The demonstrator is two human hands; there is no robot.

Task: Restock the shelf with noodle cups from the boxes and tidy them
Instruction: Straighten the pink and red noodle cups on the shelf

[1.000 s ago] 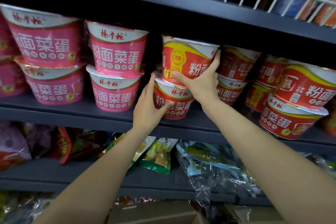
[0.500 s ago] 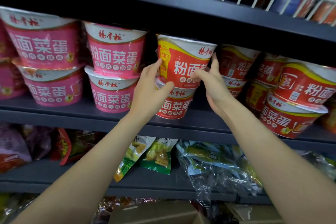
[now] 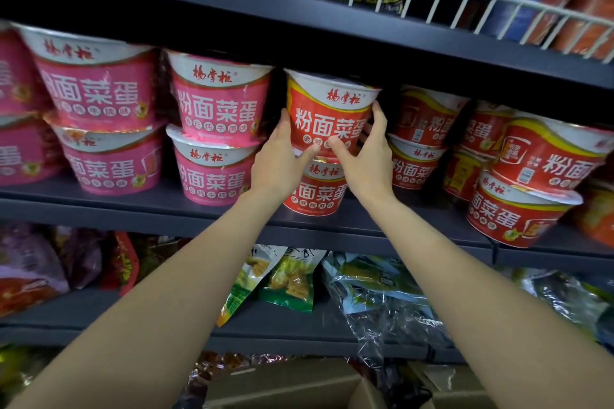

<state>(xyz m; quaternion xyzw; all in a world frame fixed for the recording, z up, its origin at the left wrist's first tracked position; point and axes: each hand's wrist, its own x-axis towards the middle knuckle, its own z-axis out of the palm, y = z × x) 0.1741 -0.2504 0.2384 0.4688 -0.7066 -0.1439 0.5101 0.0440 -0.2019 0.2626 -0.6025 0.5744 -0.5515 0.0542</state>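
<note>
Dark gaps flank the red cup stack (image 3: 327, 129); upper shelf (image 3: 299, 23) sits just above.

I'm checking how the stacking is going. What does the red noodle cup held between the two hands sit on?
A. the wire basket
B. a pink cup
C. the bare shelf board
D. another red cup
D: the upper red cup, gripped by the left hand and the right hand, sits on top of the lower red cup, which stands on the shelf.
</note>
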